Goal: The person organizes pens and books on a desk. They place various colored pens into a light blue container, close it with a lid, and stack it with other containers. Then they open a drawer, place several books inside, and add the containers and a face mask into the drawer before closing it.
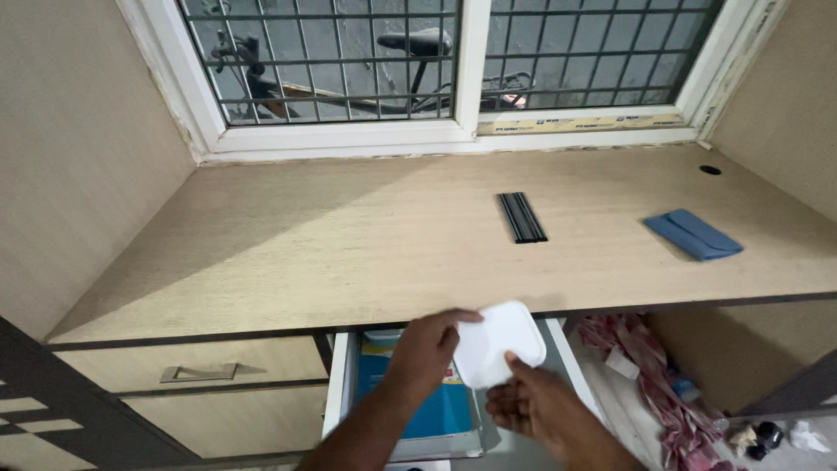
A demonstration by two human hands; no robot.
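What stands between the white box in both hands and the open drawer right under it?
Nothing visible. The white box sits in the left hand and right hand, directly above the open drawer, where a blue book lies.

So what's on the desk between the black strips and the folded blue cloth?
Nothing: in the head view the wooden desktop is bare between the black strips and the blue cloth.
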